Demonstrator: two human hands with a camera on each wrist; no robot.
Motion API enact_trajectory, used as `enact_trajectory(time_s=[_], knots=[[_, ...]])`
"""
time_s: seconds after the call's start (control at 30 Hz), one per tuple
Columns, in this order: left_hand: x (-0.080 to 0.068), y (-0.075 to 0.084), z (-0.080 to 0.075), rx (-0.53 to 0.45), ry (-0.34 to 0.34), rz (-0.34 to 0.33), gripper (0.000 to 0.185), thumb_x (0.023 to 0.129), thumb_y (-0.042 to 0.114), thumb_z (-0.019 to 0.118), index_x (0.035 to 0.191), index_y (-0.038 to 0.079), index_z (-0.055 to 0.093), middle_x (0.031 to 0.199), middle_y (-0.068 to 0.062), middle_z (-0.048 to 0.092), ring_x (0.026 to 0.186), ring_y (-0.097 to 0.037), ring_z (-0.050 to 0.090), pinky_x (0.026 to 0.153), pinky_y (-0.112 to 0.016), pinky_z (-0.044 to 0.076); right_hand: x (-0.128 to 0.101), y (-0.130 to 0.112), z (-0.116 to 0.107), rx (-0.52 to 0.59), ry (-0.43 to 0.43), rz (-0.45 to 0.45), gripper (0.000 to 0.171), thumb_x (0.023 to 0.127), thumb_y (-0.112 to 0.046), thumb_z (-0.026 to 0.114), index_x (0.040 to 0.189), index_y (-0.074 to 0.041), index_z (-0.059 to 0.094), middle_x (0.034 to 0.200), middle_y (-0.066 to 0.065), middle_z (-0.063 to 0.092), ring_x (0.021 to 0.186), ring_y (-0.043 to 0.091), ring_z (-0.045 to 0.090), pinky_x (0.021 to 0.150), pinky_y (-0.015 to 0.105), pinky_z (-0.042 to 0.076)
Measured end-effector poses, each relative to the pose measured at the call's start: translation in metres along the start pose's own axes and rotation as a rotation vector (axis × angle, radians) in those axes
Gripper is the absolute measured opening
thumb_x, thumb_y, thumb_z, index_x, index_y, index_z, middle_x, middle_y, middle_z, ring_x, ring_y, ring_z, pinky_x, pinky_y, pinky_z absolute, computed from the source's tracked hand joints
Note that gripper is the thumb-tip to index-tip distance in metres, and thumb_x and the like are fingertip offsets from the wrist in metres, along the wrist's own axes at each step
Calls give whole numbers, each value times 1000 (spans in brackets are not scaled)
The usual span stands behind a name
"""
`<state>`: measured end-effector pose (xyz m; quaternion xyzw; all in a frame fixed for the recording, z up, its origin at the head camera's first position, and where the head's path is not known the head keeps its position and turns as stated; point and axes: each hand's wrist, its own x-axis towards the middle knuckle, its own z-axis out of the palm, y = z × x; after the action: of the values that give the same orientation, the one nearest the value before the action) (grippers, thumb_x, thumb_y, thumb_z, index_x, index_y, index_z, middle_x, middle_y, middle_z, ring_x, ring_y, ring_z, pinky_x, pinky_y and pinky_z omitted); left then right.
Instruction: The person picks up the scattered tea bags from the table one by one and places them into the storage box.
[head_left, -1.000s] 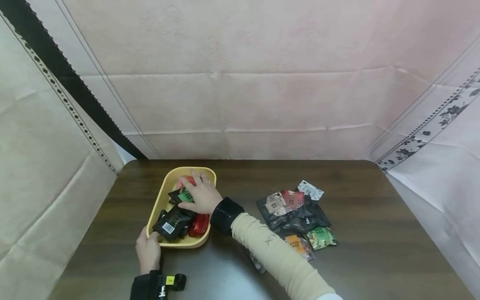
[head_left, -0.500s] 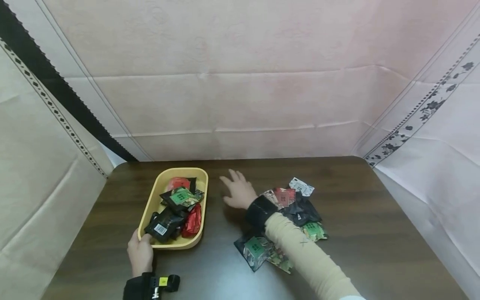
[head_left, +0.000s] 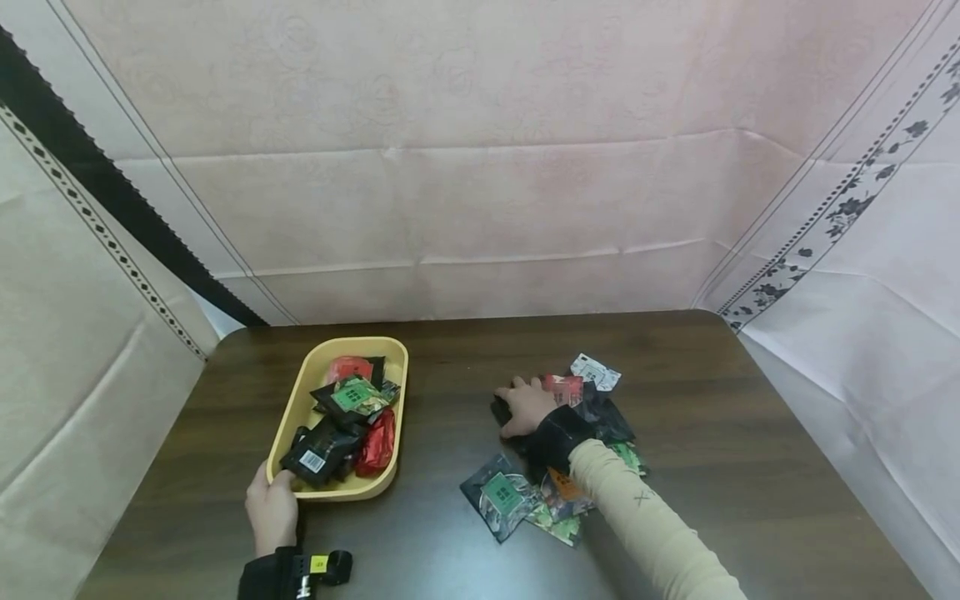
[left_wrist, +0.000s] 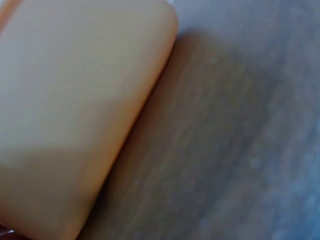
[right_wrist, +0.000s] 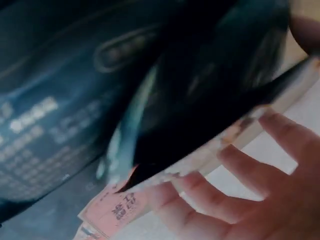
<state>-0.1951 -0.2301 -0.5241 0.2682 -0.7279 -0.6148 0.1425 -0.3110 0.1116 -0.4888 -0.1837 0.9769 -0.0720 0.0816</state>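
My left hand [head_left: 272, 510] grips the near left corner of a yellow plastic basket [head_left: 303, 402]; in the left wrist view the basket's smooth outer wall [left_wrist: 75, 100] fills the left side. Inside lie black, red and green-labelled snack packets, among them a black packet [head_left: 318, 454] with a barcode. Over the left end of a loose pile, my right hand [head_left: 527, 406] has its fingers and thumb about a dark snack packet [right_wrist: 200, 95], pinching it by the edge. Its white-lettered face looms close in the right wrist view. The palm is outside that view.
Beside my right hand lie a red-labelled packet [head_left: 564, 388], a white packet [head_left: 596, 372] and black packets [head_left: 606, 417]. Nearer me are a green-labelled packet [head_left: 498, 497] and an orange-labelled packet [head_left: 564, 487]. A pale cloth hangs behind the brown table [head_left: 735, 500].
My right hand has left the basket, swung right and come down on the packet pile, taking hold of a dark packet. My left hand stays on the basket. The head view has shifted slightly right.
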Motion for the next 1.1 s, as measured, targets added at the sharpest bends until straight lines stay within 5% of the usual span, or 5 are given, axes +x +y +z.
enact_trajectory(time_s=[0.23, 0.37, 0.6, 0.83, 1.1], knots=[[0, -1, 0, 1, 8, 11, 45, 86, 1, 31, 129, -8, 42, 129, -25, 43, 113, -33, 39, 95, -48, 28, 6, 2, 1, 50, 136, -109, 18, 69, -6, 70, 85, -7, 64, 84, 9, 58, 78, 26, 52, 71, 39, 42], [-1, -1, -1, -5, 0, 11, 46, 87, 2, 30, 131, -8, 40, 130, -25, 42, 113, -33, 39, 95, -48, 28, 10, 1, 5, 90, 131, -123, 14, 68, 2, 65, 75, -7, 58, 70, 3, 55, 65, 19, 52, 57, 33, 43], [-1, -2, 0, -2, -9, 23, 45, 88, 2, 30, 130, -8, 41, 129, -25, 43, 111, -34, 39, 94, -48, 28, 11, -4, 7, 46, 130, -85, 14, 67, 2, 65, 69, -10, 58, 64, 0, 54, 59, 17, 51, 48, 31, 39], [2, -3, 2, -5, -18, 26, 46, 88, 2, 30, 132, -8, 39, 131, -26, 42, 115, -35, 38, 97, -51, 27, 8, -20, -15, -67, 273, -130, 11, 69, 1, 66, 78, -5, 63, 70, 8, 60, 62, 22, 58, 53, 33, 46], [1, -3, 1, -6, -22, 9, 48, 88, 2, 29, 134, -8, 36, 134, -27, 38, 120, -36, 35, 99, -52, 26, 15, -100, -42, -346, 457, -327, 20, 68, -7, 67, 86, -12, 64, 80, 2, 61, 67, 16, 59, 51, 27, 46]])
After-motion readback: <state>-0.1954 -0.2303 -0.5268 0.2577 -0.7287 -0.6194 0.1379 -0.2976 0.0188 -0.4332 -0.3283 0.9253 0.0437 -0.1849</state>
